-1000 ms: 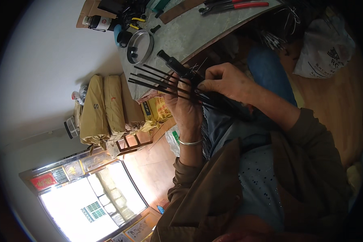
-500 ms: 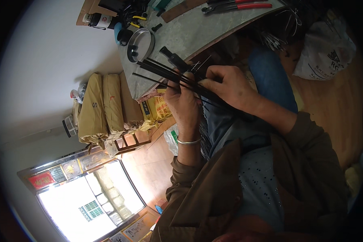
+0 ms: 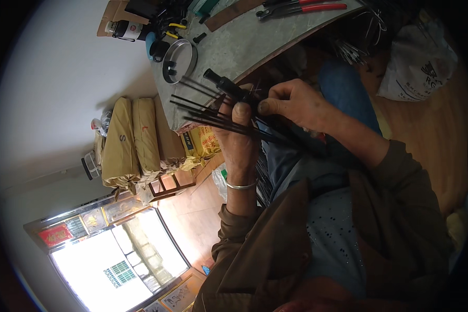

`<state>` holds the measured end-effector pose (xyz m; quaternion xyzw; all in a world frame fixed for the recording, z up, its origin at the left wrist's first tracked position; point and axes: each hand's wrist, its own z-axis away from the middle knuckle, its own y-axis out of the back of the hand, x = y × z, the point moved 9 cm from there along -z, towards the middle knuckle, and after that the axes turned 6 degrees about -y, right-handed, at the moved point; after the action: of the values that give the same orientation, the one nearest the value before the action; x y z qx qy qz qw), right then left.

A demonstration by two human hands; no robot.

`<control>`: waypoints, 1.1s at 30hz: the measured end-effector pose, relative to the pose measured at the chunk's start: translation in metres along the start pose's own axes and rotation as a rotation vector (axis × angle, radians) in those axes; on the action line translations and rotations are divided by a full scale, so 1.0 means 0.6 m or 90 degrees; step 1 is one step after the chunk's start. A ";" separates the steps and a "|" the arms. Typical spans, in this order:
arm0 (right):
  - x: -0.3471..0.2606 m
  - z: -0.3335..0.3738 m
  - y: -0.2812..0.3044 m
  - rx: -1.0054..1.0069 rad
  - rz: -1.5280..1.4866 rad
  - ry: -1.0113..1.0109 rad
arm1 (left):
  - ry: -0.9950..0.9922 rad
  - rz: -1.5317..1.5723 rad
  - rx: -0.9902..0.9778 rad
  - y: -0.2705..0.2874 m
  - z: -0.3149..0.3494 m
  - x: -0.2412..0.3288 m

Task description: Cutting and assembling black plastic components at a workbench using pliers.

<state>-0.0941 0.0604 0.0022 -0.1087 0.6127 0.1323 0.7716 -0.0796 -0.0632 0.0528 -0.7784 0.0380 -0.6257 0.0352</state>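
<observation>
Left hand: I see my left hand (image 3: 240,136) raised in front of me, fingers curled round a bundle of thin black rods (image 3: 213,115), thumb pressed down on top of them. A metal bangle (image 3: 240,184) sits on that wrist.
Right hand: my right hand (image 3: 295,101) is just beside the left, thumb and forefinger pinched on the rods where they meet a black handle (image 3: 226,86). The other fingers are curled in.
Rods: they fan out to the left past my left thumb, their tips spread apart over the edge of the table (image 3: 255,41). Toward the right they run under my right hand and down toward my lap; I cannot tell where they end.
Handle: it is tilted, its free end pointing up and left toward the table, its lower end hidden between my hands.
Table: a round metal dish (image 3: 179,61) stands near the edge, just beyond the rod tips. Red-handled pliers (image 3: 301,7) lie well apart, at the far side. Small tools crowd the far left corner, too small to tell.
Floor: wrapped brown bundles (image 3: 135,138) stand on the left, below the table. A white bag (image 3: 418,62) lies on the right.
Clothes: I wear a brown jacket (image 3: 400,208).
</observation>
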 end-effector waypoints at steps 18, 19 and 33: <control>-0.011 0.021 -0.001 -0.100 -0.094 -0.068 | 0.071 0.223 -0.225 -0.041 0.001 -0.007; -0.010 0.021 -0.001 -0.099 -0.109 -0.072 | 0.071 0.224 -0.226 -0.043 0.002 -0.008; -0.025 -0.013 -0.003 -0.078 -0.288 0.070 | 0.069 0.164 -0.002 -0.057 -0.003 -0.032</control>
<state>-0.1036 0.0549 0.0151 -0.2971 0.6043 -0.0130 0.7391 -0.0847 -0.0272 0.0381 -0.7323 0.1406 -0.6568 0.1122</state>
